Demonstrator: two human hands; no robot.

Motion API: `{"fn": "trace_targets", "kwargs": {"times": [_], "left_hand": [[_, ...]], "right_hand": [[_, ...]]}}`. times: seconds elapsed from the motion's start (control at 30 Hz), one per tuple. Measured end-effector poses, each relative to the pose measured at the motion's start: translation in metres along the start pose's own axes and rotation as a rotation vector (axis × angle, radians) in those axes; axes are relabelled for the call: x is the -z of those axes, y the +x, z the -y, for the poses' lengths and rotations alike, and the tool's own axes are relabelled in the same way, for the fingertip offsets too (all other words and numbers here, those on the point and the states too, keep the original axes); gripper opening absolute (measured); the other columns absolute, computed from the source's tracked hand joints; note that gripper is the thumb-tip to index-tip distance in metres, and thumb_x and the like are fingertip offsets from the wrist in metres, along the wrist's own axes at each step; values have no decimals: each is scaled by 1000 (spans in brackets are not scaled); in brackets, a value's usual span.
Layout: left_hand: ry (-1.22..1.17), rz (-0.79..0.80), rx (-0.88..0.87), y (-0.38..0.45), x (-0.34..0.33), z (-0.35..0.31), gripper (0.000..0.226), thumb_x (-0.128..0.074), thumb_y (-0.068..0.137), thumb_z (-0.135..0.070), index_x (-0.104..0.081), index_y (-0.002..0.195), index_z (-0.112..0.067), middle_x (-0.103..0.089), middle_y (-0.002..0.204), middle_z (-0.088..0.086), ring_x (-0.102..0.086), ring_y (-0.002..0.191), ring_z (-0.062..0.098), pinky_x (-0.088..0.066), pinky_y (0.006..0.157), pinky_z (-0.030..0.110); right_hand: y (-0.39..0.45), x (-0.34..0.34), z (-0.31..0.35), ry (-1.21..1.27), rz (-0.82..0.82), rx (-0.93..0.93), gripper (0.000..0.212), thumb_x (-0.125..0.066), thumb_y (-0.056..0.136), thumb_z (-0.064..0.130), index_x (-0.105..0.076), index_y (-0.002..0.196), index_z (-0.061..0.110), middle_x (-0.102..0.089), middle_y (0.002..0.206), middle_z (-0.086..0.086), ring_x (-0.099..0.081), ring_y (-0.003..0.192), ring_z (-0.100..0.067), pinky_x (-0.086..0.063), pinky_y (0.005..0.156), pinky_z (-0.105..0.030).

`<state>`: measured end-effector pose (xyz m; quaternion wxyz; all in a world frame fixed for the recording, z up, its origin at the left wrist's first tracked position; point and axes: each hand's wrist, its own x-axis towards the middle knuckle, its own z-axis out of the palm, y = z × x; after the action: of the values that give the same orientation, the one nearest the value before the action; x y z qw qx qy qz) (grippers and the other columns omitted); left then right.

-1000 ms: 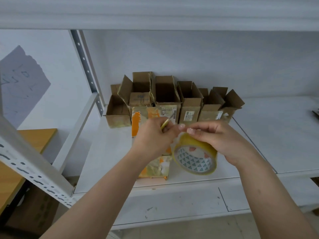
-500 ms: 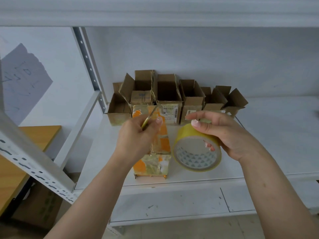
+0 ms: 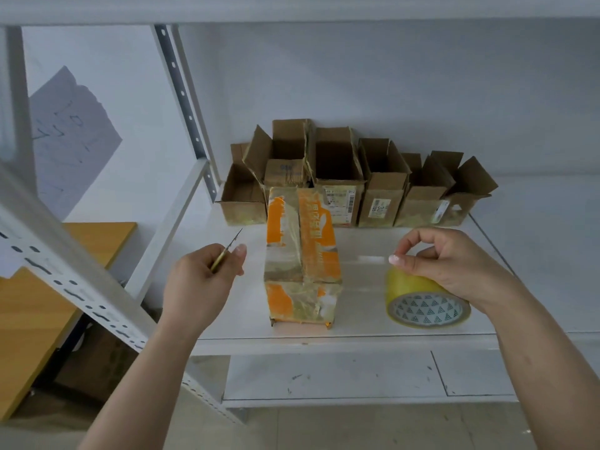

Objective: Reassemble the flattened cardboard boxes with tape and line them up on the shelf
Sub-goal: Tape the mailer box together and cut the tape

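Observation:
An orange-and-white cardboard box (image 3: 302, 254), wrapped in glossy tape, stands closed on the white shelf (image 3: 373, 326) between my hands. My left hand (image 3: 204, 274) grips a thin yellow-handled blade (image 3: 227, 251) to the left of the box, its tip pointing up. My right hand (image 3: 444, 264) holds a yellow tape roll (image 3: 422, 303) that rests on the shelf to the right of the box; thumb and forefinger pinch at the top of the roll. A clear strip of tape (image 3: 363, 259) seems to stretch from the roll toward the box.
Several open brown cardboard boxes (image 3: 354, 186) stand in a row against the shelf's back wall. A perforated metal upright (image 3: 74, 287) slants across the left. A wooden tabletop (image 3: 42, 287) lies beyond it. Another shelf board (image 3: 292, 8) runs overhead.
My hands have parted: the left went left with the blade, the right went right and lowered the tape roll to the shelf. The orange box between them is now uncovered.

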<state>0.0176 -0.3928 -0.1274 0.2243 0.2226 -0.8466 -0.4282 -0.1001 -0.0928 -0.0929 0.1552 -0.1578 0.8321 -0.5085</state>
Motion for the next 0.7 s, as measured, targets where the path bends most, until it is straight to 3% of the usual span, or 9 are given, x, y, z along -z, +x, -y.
{"fn": "trace_targets", "kwargs": {"times": [0.17, 0.3, 0.47, 0.57, 0.7], "left_hand": [[33, -13, 6, 5, -7, 17, 41, -58, 92, -47, -62, 59, -23, -59, 61, -1, -56, 58, 28, -41, 56, 31], [25, 23, 37, 4, -17, 33, 42, -57, 93, -48, -61, 59, -24, -58, 58, 1, -55, 56, 25, -41, 55, 32], [-118, 62, 130, -7, -39, 50, 44, -57, 94, -46, -61, 58, -21, -55, 51, -8, -48, 47, 6, -36, 53, 29], [-270, 106, 193, -14, -56, 52, 48, -55, 95, -45, -58, 52, -25, -50, 48, -9, -43, 46, 2, -36, 55, 28], [-324, 184, 226, -20, -68, 51, 53, -43, 90, -60, -47, 46, -30, -42, 48, -10, -35, 45, 3, -29, 51, 25]], "right_hand": [[12, -10, -12, 0, 13, -31, 42, -76, 55, 52, -68, 83, 21, -58, 54, -4, -54, 51, -12, -45, 59, -27], [21, -18, -27, -10, 26, -80, 36, -76, 57, 51, -67, 80, 24, -58, 60, -11, -54, 57, -22, -44, 64, -31], [28, -39, -48, -12, 35, -146, 16, -80, 72, 39, -67, 75, 30, -66, 67, -11, -62, 62, -24, -48, 64, -32], [32, -55, -56, -15, 39, -147, 15, -80, 76, 32, -66, 76, 27, -67, 66, -6, -62, 62, -22, -49, 62, -30], [34, -76, -58, -17, 52, -136, 17, -79, 78, 33, -64, 80, 24, -66, 68, -7, -61, 61, -20, -47, 59, -27]]}}
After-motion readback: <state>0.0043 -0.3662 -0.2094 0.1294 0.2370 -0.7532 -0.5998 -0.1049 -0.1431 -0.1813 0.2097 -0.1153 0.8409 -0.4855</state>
